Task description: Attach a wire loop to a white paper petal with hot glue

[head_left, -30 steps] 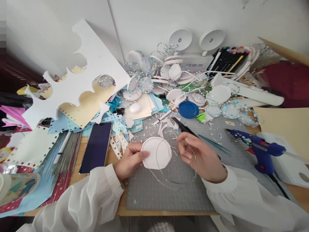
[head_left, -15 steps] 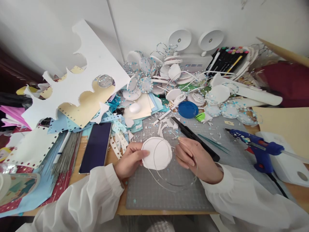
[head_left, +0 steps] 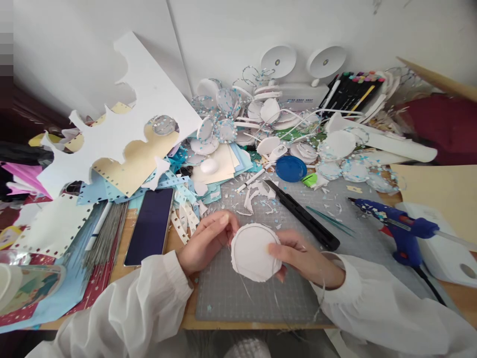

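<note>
A white disc (head_left: 253, 256) with a rough rim is gripped at its right side by my right hand (head_left: 298, 253), thumb on the face. My left hand (head_left: 212, 238) is just left of the disc, fingers curled and pinched near its edge; what lies between the fingertips is too small to make out. A thin clear or silvery wire (head_left: 246, 288) curves below the disc, and more of it trails faintly by my right wrist. Underneath is a grey cutting mat (head_left: 231, 308). A black utility knife (head_left: 303, 216) rests beyond my right hand, beside teal tweezers (head_left: 330, 221).
A blue glue gun (head_left: 398, 223) stands at right on a white box. At left are a phone (head_left: 149, 228), a bundle of wires (head_left: 106, 243) and a cup (head_left: 33, 288). White discs, paper scraps, a blue lid (head_left: 290, 169) and a cut white sheet (head_left: 156, 89) crowd the back.
The disc has passed from my left hand to my right and tilted toward me. My left hand has let go of its face and curled beside it. The wire loop has dropped lower.
</note>
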The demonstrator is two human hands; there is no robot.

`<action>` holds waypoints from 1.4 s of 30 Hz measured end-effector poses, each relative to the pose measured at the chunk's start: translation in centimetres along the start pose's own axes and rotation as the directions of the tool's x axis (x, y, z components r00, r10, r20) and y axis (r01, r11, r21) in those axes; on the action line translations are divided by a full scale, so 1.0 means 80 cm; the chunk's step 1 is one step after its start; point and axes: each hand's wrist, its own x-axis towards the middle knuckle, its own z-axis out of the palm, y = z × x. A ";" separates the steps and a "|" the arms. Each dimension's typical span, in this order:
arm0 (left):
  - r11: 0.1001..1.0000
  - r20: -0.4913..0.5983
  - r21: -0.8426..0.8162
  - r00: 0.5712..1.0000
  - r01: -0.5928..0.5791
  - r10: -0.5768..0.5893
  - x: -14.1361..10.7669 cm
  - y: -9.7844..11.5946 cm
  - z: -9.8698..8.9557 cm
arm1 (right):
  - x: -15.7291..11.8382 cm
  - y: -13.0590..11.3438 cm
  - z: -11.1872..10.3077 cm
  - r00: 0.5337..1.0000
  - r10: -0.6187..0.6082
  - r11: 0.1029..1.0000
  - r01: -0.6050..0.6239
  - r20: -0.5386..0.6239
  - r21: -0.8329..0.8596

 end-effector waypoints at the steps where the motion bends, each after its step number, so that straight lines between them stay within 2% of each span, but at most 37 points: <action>1: 1.000 -0.013 -0.020 1.000 0.008 -0.008 0.001 0.001 0.001 | 0.000 -0.001 0.000 1.000 0.009 1.000 -0.009 -0.005 0.008; 5: 0.991 -0.018 -0.107 0.997 0.078 -0.081 0.001 0.004 0.000 | -0.002 0.000 0.000 1.000 0.028 0.996 -0.026 -0.013 0.087; 9: 0.983 -0.017 -0.164 0.996 0.085 -0.088 0.001 0.004 -0.003 | -0.008 0.004 -0.006 0.993 0.046 0.976 -0.068 0.109 0.207; 12: 0.984 -0.027 -0.158 0.996 0.083 -0.088 0.001 0.002 -0.004 | -0.014 0.000 -0.011 0.987 0.053 0.957 -0.094 0.155 0.276; 17: 0.989 -0.046 -0.134 0.997 0.054 -0.060 0.002 0.002 -0.002 | -0.020 -0.013 -0.012 0.985 0.102 0.928 -0.146 0.142 0.342; 19: 0.991 -0.072 -0.129 0.996 0.047 -0.057 0.003 0.003 0.000 | -0.017 -0.011 -0.010 0.979 0.048 0.914 -0.122 0.197 0.387; 20: 0.991 -0.085 -0.124 0.995 0.043 -0.054 0.003 0.004 0.000 | -0.014 -0.008 -0.010 0.968 -0.024 0.899 -0.089 0.252 0.428; 22: 0.994 -0.107 -0.104 0.993 0.040 -0.051 0.004 0.004 0.000 | -0.006 0.001 -0.010 0.915 -0.203 0.842 -0.019 0.350 0.539; 23: 0.995 -0.118 -0.089 0.992 0.038 -0.049 0.004 0.003 0.000 | -0.002 0.006 -0.010 0.866 -0.310 0.799 0.015 0.391 0.601; 24: 0.997 -0.129 -0.072 0.991 0.037 -0.046 0.004 0.003 0.000 | 0.001 0.010 -0.011 0.835 -0.367 0.772 0.027 0.410 0.636; 26: 0.999 -0.133 -0.023 0.990 0.039 -0.042 0.003 0.001 -0.001 | 0.004 0.014 -0.014 0.816 -0.384 0.773 0.028 0.433 0.634; 28: 0.999 -0.110 0.033 0.993 0.036 -0.032 0.002 0.000 -0.001 | 0.000 0.013 -0.017 0.873 -0.266 0.833 -0.007 0.410 0.553; 30: 0.996 -0.075 0.084 0.997 0.030 -0.023 0.001 -0.002 -0.001 | -0.007 0.009 -0.018 0.942 -0.088 0.883 -0.076 0.323 0.462; 32: 0.993 -0.057 0.116 0.998 0.019 -0.013 0.000 -0.003 -0.001 | -0.015 0.005 -0.019 0.978 0.040 0.901 -0.124 0.207 0.416; 33: 0.992 -0.052 0.126 0.999 0.013 -0.007 -0.001 -0.004 -0.001 | -0.018 0.004 -0.018 0.983 0.065 0.906 -0.130 0.171 0.402; 36: 0.992 -0.029 0.126 0.999 -0.015 0.019 -0.001 -0.005 -0.002 | -0.020 0.003 -0.016 0.992 0.052 0.930 -0.091 0.115 0.356; 39: 0.992 -0.011 0.122 1.000 -0.021 0.023 -0.002 -0.006 -0.003 | -0.015 0.004 -0.011 1.000 0.015 0.965 -0.018 0.013 0.261; 42: 0.983 -0.036 0.182 0.999 0.004 0.003 -0.005 -0.005 -0.004 | -0.008 0.005 -0.007 0.997 0.006 0.990 0.005 -0.076 0.143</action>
